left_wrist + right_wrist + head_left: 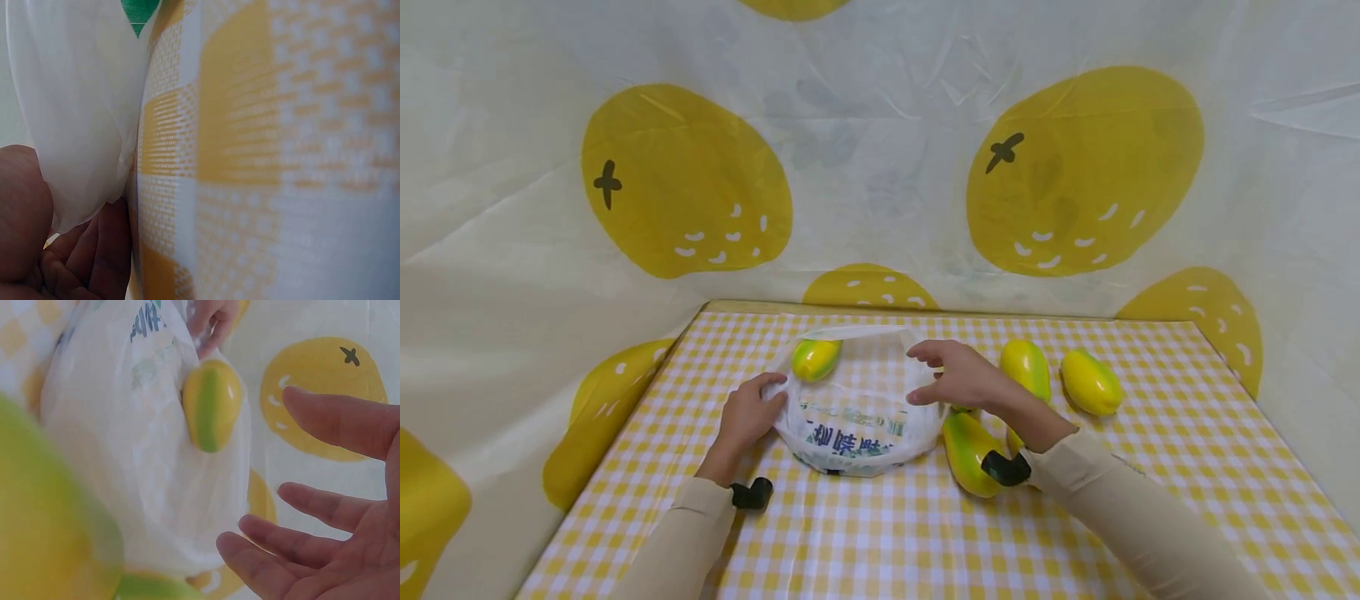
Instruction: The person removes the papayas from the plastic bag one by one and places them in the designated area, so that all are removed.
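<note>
A white translucent plastic bag [857, 408] with printed lettering lies on the table, its mouth spread wide. One yellow-green papaya [816, 360] is inside at the far left of the mouth; the right wrist view shows the same papaya [212, 406] against the bag wall. My left hand [751, 417] pinches the bag's left rim, thumb on one side and fingers on the other, as the left wrist view shows [81, 250]. At the right rim my right hand [958, 375] is spread, its fingers [312, 506] apart and holding nothing.
Several papayas lie right of the bag: a pear-shaped one [966, 454] close by, one [1025, 367] behind my right forearm and another [1091, 382] farther right. A yellow checked cloth [865, 550] covers the table. A fruit-print curtain [880, 183] hangs behind it.
</note>
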A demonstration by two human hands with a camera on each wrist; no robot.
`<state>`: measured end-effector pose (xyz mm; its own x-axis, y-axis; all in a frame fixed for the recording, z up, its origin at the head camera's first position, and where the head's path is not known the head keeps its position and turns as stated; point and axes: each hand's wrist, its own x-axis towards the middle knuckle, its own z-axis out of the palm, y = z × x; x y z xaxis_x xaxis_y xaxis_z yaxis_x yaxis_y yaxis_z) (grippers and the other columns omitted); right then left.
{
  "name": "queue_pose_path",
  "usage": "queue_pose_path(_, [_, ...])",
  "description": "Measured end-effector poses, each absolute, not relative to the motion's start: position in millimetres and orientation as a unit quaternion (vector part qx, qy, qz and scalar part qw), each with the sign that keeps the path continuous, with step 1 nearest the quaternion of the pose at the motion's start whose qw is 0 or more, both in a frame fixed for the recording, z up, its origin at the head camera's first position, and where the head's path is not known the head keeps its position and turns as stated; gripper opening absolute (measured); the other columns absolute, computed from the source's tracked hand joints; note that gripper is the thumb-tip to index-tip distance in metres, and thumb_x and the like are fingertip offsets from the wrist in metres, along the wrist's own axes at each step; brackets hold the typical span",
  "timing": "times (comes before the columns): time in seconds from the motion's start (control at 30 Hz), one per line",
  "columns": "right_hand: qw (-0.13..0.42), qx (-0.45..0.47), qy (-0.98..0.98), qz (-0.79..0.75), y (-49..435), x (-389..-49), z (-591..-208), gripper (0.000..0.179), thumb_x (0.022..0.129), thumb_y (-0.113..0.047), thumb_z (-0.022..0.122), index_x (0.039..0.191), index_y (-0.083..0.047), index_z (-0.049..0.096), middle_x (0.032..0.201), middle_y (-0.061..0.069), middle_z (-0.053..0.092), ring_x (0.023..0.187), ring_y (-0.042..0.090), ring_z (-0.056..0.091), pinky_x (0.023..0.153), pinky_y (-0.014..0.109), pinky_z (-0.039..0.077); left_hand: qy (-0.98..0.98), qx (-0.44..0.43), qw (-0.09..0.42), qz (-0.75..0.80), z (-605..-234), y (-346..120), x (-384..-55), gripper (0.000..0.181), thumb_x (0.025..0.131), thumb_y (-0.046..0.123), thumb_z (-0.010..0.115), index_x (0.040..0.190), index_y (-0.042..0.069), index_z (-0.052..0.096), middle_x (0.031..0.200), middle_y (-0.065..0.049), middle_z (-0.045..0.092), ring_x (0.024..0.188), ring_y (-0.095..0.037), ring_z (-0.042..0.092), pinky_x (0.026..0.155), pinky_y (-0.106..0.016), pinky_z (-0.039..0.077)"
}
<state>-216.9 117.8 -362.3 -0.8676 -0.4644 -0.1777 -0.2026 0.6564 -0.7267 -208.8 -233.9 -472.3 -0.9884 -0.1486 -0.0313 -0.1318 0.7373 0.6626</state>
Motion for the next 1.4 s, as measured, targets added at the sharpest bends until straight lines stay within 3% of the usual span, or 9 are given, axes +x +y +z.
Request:
queue_pose_path(0.4, [0.175, -0.177, 0.89, -0.381, 80, -226, -373, 0.072, 0.088, -0.031, 0.082, 0.151, -0.011, 0.053, 0.154, 0.018, 0.055, 0.142, 0.038, 0.051, 0.113, 0.053, 0.048, -0.932, 0.08, 0.005, -0.354, -471, -234, -210, 0.041, 0.099, 0.027, 0.06, 0.136, 0.013, 0.068, 0.145, -0.019, 0.064, 0.127, -0.038, 0.062, 0.109, -0.056, 0.047])
queue_pose_path(0.63, [0.178, -0.141, 0.87, -0.437, 57, -232, -387, 0.076, 0.091, -0.033, 0.08, 0.156, -0.011, 0.046, 0.159, 0.02, 0.048, 0.144, 0.04, 0.049, 0.113, 0.054, 0.047, -0.931, 0.079, 0.007, -0.356, -472, -233, -209, 0.04, 0.098, 0.026, 0.061, 0.135, 0.013, 0.069, 0.145, -0.02, 0.064, 0.128, -0.04, 0.062, 0.108, -0.056, 0.048])
queue_pose_path(1.4, [0.132, -0.059, 0.85, -0.507, -11, -251, -426, 0.085, 0.088, -0.04, 0.081, 0.155, -0.004, 0.046, 0.158, 0.019, 0.05, 0.145, 0.037, 0.05, 0.115, 0.051, 0.046, -0.929, 0.077, 0.008, -0.362, -472, -235, -211, 0.04, 0.099, 0.026, 0.061, 0.136, 0.012, 0.068, 0.147, -0.02, 0.062, 0.132, -0.041, 0.06, 0.11, -0.057, 0.047])
